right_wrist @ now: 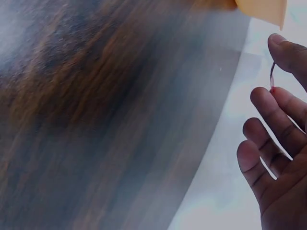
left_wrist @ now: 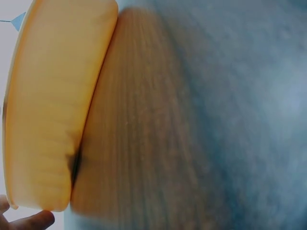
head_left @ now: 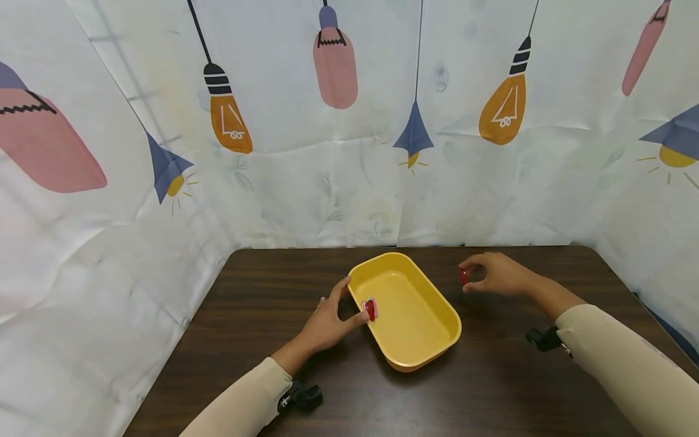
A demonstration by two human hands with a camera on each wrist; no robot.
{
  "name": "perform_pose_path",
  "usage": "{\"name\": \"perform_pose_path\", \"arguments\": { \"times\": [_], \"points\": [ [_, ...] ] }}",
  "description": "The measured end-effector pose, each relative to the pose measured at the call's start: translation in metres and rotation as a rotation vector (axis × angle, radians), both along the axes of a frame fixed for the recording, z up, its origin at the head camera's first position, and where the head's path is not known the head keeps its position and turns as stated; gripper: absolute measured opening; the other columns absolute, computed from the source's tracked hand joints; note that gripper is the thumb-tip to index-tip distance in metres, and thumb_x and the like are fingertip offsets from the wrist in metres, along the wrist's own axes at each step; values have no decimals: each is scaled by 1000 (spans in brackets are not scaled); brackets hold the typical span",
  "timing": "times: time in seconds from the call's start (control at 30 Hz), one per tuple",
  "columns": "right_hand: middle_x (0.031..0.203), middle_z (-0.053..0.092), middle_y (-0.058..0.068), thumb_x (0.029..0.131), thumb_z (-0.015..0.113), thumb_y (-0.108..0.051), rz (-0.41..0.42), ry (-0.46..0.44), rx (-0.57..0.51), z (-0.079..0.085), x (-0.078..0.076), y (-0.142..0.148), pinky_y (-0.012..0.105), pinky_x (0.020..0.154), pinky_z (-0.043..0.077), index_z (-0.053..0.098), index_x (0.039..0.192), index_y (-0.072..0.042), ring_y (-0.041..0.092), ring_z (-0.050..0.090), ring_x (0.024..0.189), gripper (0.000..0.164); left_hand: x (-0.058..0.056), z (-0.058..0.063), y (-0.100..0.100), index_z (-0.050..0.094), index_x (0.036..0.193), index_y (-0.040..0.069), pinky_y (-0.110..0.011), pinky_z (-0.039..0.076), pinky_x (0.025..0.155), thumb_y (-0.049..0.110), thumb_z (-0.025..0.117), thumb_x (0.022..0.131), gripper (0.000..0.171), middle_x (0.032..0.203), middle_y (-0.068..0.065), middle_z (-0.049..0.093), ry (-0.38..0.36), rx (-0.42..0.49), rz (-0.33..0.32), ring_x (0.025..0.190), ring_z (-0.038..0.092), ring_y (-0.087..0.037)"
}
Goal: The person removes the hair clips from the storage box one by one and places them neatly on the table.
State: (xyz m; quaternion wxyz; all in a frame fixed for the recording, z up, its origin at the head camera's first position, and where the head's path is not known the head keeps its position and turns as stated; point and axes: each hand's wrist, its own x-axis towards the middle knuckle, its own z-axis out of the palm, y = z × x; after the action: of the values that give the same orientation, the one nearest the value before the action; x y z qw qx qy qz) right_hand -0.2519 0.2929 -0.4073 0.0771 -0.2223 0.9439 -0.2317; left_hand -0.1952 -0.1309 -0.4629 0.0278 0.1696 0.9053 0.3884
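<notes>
A yellow plastic tub (head_left: 417, 303) stands on the table, turned at an angle. My left hand (head_left: 326, 321) grips its left rim, the index finger at the far left corner and the thumb further down the rim. Beside the thumb tip, a small red and pink piece (head_left: 370, 309) lies against the tub's inner left side; its kind is unclear. My right hand (head_left: 499, 274) is raised right of the tub, pinching a small, thin, curved red piece (head_left: 463, 276) between thumb and fingers. In the right wrist view that piece (right_wrist: 272, 76) appears edge-on.
A dark wood-grain table (head_left: 262, 303) lies under both arms. White fabric (head_left: 306, 200) printed with hanging lamps and bulbs rises behind the table and at both sides. A black wrist camera (head_left: 300, 396) sits on the left sleeve, another wrist camera (head_left: 543, 338) on the right.
</notes>
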Motion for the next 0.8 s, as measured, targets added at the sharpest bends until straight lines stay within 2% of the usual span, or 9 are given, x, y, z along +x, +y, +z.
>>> {"name": "perform_pose_path", "arguments": {
  "times": [0.3, 0.47, 0.8],
  "points": [
    [129, 66, 17, 89, 81, -41, -36, 22, 9, -6, 5, 12, 62, 95, 49, 67, 132, -5, 42, 59, 120, 59, 1, 2, -1, 20, 164, 24, -64, 8, 119, 61, 72, 88, 99, 153, -8, 51, -6, 15, -6, 141, 47, -30],
    [131, 65, 17, 89, 81, -42, -42, 20, 6, -11, 7, 18, 62, 95, 49, 66, 133, -5, 43, 59, 121, 59, 1, 2, -2, 19, 164, 25, -63, 7, 120, 60, 73, 88, 100, 152, -7, 52, -9, 21, -3, 141, 47, -26],
    [133, 64, 20, 89, 81, -44, -60, 18, -6, -19, 10, 25, 65, 95, 47, 67, 134, -7, 46, 56, 123, 60, 0, 2, -1, 19, 164, 25, -63, 7, 120, 60, 74, 87, 101, 152, -6, 51, -9, 32, -10, 139, 49, -29]
  ]
}}
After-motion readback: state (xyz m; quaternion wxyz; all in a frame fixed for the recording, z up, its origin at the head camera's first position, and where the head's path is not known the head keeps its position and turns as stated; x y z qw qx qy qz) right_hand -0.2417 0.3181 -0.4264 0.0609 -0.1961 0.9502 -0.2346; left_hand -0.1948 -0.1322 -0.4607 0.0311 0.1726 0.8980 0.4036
